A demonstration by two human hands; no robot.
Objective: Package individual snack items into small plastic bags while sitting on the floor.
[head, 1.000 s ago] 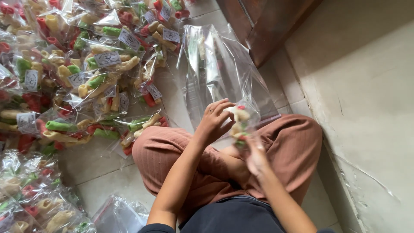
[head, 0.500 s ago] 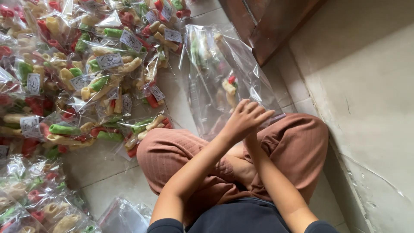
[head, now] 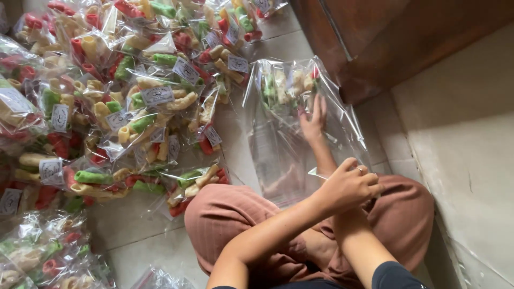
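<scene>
Since half a second ago the right hand (head: 313, 120) has stretched to twelve o'clock, fingers spread and grasping nothing, inside the big clear bag (head: 278, 155). The left hand (head: 348, 187) is clenched, seemingly on the bag's edge. This looks like a reach for loose crackers (head: 284, 85), which calls for closing fingers; sealed packets (head: 155, 123) with white labels (head: 157, 95) pile at ten o'clock.

Soft daylight fills my view. Shiny glare sits on the clear bag (head: 300, 134) at twelve o'clock. My hands look slightly blurry.
</scene>
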